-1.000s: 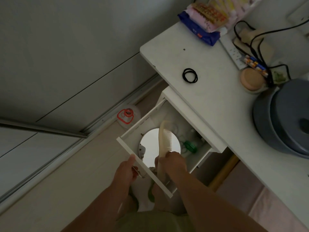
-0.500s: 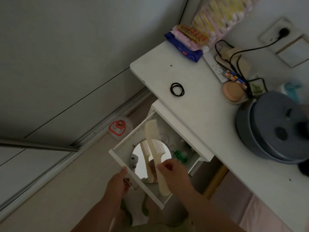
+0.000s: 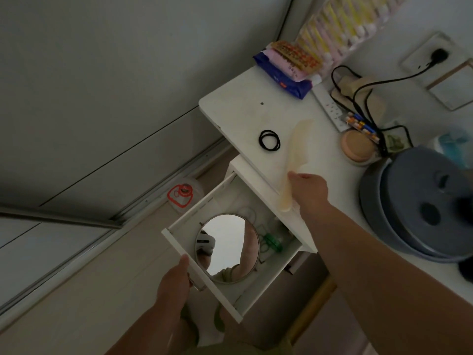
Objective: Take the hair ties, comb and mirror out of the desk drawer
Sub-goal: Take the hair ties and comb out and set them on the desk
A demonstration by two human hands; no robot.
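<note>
Comb [image 3: 294, 160] blurred, over table [image 3: 320, 180], long axis 1-to-7 o'clock, right hand [image 3: 308, 187] clasping its lower end | hair ties [image 3: 269, 140] at comb's 10 o'clock | mirror [image 3: 227, 248] in drawer [image 3: 204, 280], face up | left hand [image 3: 176, 280] gripping drawer front, fingers hidden.

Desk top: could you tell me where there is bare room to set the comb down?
The bare stretch of desk top between the hair ties and the blue packet is free, as is the strip right of the hair ties, under the comb. The back right is crowded: power strip, round compact, grey pot.
</note>
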